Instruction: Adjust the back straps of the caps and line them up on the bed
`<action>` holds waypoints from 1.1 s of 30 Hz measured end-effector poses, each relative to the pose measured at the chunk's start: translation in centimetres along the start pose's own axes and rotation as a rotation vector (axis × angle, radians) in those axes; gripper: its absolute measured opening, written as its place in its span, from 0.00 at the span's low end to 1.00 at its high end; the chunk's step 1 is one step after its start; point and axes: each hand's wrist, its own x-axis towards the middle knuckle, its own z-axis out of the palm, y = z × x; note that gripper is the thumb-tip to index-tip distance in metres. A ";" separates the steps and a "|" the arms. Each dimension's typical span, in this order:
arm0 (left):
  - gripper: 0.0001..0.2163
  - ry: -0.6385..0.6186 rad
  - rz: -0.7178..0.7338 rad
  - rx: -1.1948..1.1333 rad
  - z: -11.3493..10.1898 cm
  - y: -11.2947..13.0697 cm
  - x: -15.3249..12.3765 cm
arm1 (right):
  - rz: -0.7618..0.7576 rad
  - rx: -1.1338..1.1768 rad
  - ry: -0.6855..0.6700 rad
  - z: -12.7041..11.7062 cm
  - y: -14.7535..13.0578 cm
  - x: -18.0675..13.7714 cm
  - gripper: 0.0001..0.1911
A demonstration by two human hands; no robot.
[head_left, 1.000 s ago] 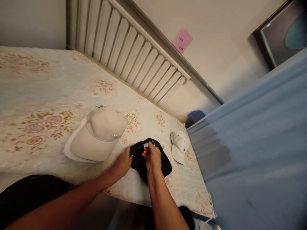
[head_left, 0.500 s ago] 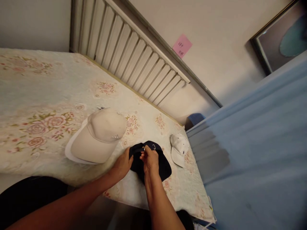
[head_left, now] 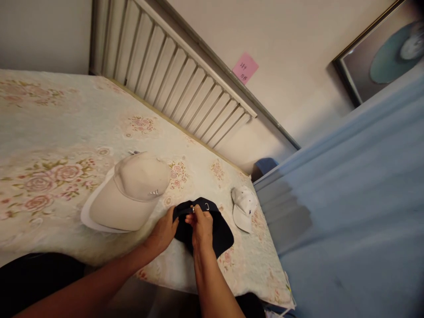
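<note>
A dark navy cap [head_left: 219, 229] lies near the front edge of a bed with a floral cover [head_left: 59, 132]. My left hand [head_left: 163, 232] grips the cap's left side with curled fingers. My right hand [head_left: 199, 226] pinches the cap's back strap by its small metal buckle [head_left: 206, 206]. A beige cap [head_left: 130, 194] rests on top of a white one to the left. A small white cap [head_left: 243, 206] lies to the right.
A slatted white headboard [head_left: 185, 84] runs along the far side of the bed. A pink sticky note [head_left: 245, 68] is on the wall. Blue fabric [head_left: 357, 198] fills the right side, with a framed picture [head_left: 377, 57] above it.
My right hand's pinch has slid a little leftward along the navy cap's strap. The view has shifted slightly; the caps stay in place.
</note>
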 end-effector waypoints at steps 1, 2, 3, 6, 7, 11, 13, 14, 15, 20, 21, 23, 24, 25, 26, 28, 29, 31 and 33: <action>0.16 0.002 -0.010 -0.012 -0.1 0.1 0.0 | -0.010 -0.015 0.003 0.0 0.3 0.0 0.13; 0.15 0.004 -0.018 -0.023 -0.1 0.2 0.0 | -0.023 -0.033 0.003 -0.1 0.7 0.0 0.14; 0.15 0.005 -0.024 -0.032 -0.2 0.2 0.0 | -0.037 -0.054 -0.002 -0.2 1.0 0.1 0.15; 0.15 0.010 -0.033 -0.046 -0.3 0.2 0.1 | -0.083 -0.119 -0.045 -0.7 2.2 0.0 0.18; 0.15 0.011 -0.034 -0.044 -0.3 0.2 0.1 | -0.100 -0.138 -0.065 -0.9 2.4 0.0 0.18; 0.16 0.007 -0.030 -0.014 -0.1 -0.2 0.3 | -0.195 -0.254 -0.169 -1.3 3.0 -1.1 0.16; 0.17 0.011 -0.028 -0.003 0.1 -0.6 0.4 | -0.252 -0.361 -0.206 -1.5 3.2 -2.0 0.15; 0.18 0.012 -0.025 0.000 0.2 -0.8 0.5 | -0.285 -0.425 -0.218 -1.5 3.3 -2.4 0.14; 0.18 0.013 -0.022 0.004 0.3 -1.0 0.6 | -0.320 -0.491 -0.224 -1.6 3.4 -2.8 0.15; 0.20 0.005 -0.005 0.013 0.6 -1.7 0.8 | -0.523 -0.732 -0.266 -2.1 4.6 -4.1 0.23; 0.20 0.004 -0.003 0.012 0.6 -1.7 0.8 | -0.560 -0.762 -0.283 -2.3 4.9 -4.2 0.25; 0.20 0.005 0.003 0.007 0.5 -1.7 0.8 | -0.620 -0.820 -0.321 -2.6 5.4 -4.3 0.28; 0.20 0.003 0.008 0.005 0.5 -1.6 0.8 | -0.647 -0.851 -0.343 -2.7 5.7 -4.4 0.29; 0.20 0.004 0.010 0.000 0.5 -1.6 0.8 | -0.670 -0.885 -0.361 -2.9 5.9 -4.4 0.29; 0.20 0.007 0.008 -0.005 0.4 -1.5 0.7 | -0.688 -0.923 -0.374 -3.0 6.1 -4.5 0.29; 0.20 0.018 -0.005 -0.014 0.3 -1.2 0.7 | -0.707 -1.004 -0.383 -3.4 6.5 -4.5 0.29; 0.20 0.023 -0.015 -0.019 0.2 -1.1 0.7 | -0.712 -1.041 -0.377 -3.7 6.8 -4.5 0.30; 0.19 0.032 -0.036 -0.031 0.1 -0.8 0.6 | -0.724 -1.101 -0.354 -4.2 7.3 -4.5 0.31; 0.18 0.034 -0.046 -0.041 0.0 -0.6 0.5 | -0.749 -1.136 -0.341 -4.7 7.8 -4.4 0.33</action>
